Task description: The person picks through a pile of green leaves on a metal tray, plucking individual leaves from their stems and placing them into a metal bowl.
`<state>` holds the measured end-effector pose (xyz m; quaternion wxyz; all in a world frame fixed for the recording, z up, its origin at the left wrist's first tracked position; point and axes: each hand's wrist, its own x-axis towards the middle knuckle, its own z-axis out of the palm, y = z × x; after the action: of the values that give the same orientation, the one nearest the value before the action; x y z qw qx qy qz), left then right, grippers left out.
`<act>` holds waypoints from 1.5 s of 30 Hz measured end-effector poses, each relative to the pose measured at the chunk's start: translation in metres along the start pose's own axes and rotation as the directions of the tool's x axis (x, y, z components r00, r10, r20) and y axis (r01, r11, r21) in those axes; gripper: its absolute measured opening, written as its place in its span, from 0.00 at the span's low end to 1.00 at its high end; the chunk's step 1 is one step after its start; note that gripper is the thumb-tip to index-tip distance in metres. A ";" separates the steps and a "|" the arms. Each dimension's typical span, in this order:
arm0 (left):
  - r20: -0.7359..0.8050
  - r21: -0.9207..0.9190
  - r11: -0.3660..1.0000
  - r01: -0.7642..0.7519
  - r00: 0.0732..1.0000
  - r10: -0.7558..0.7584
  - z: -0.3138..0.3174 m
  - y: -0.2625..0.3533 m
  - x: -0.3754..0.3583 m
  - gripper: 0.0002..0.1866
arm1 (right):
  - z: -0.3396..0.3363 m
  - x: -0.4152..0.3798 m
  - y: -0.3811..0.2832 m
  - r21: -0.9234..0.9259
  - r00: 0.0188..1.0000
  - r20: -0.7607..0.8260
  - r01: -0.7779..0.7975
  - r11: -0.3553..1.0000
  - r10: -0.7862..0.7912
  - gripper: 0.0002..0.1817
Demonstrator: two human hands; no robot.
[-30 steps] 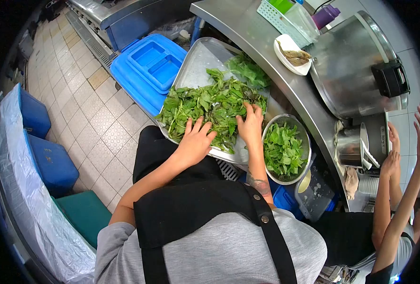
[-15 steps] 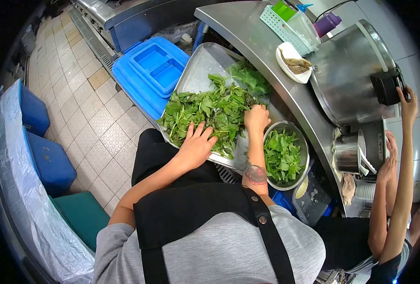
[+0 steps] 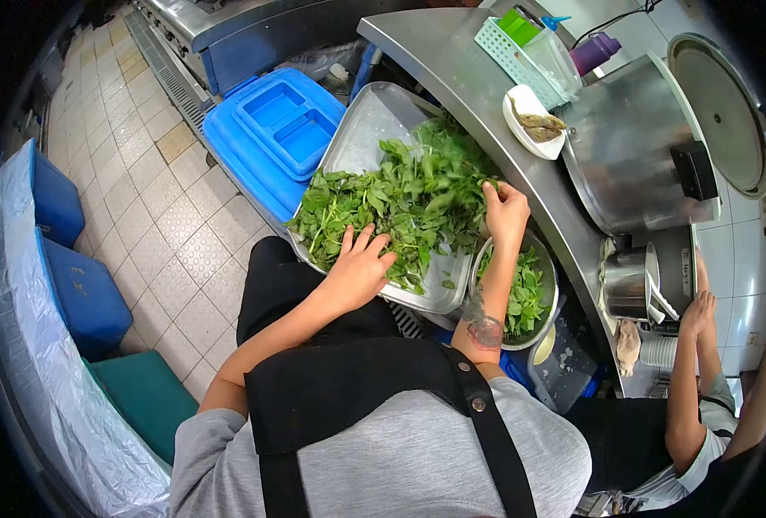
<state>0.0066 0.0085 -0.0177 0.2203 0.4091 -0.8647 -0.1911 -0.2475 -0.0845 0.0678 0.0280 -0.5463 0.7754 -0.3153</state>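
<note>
A heap of leafy green herb sprigs (image 3: 400,194) lies in a shallow metal tray (image 3: 361,129) in front of me. My left hand (image 3: 363,269) rests on the near left of the heap, fingers spread. Above the tray's right edge, my right hand (image 3: 505,211) has its thumb and fingers pinched on a sprig of greens; the leaves beside it are blurred by motion. Under my right forearm stands a round metal bowl (image 3: 555,293) holding picked green leaves (image 3: 525,298), partly covered by the arm.
A blue lidded bin (image 3: 249,142) is left of the tray. Along the steel counter (image 3: 417,43) stand a white dish (image 3: 521,129), a basket (image 3: 521,60) and a large pot (image 3: 633,142). Its round lid (image 3: 719,112) is raised behind. A co-worker's hands (image 3: 700,315) are at the right.
My right hand has moved up and right from the heap, fingers now pinched on greens. My left hand stays put. The large pot's lid is now raised, and the co-worker's hand has left its handle area.
</note>
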 end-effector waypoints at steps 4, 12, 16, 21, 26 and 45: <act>-0.102 -0.128 0.991 -0.024 0.995 0.011 -0.016 -0.001 0.001 0.17 | 0.001 -0.006 -0.003 0.235 0.999 -0.013 -0.035 0.971 0.039 0.19; -0.638 -0.327 0.943 0.053 0.725 -0.262 -0.059 -0.066 -0.030 0.11 | 0.025 -0.041 0.014 -0.139 0.978 0.042 0.207 0.968 -0.203 0.29; -0.650 -0.386 0.820 0.423 0.506 -0.567 -0.040 -0.177 -0.124 0.11 | 0.050 -0.050 0.009 -0.177 0.914 -0.006 0.398 0.900 -0.405 0.29; -0.386 -0.263 0.438 0.860 0.322 -0.865 -0.013 -0.306 -0.284 0.12 | 0.060 -0.021 0.002 -0.262 0.897 0.153 0.441 0.858 -0.414 0.28; -0.432 -0.067 0.515 0.855 0.441 -0.787 -0.108 -0.392 -0.264 0.12 | 0.078 -0.013 -0.029 -0.151 0.943 0.092 0.330 0.932 -0.320 0.26; -0.464 -0.098 0.614 0.783 0.510 -0.724 -0.208 -0.290 -0.241 0.11 | 0.074 0.002 -0.039 0.184 0.948 -0.250 0.245 0.952 -0.195 0.15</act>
<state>0.4360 -0.0037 -0.0478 0.2871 0.7894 -0.5312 -0.1107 -0.1868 -0.1281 0.0295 -0.0389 -0.5835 0.6691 -0.4585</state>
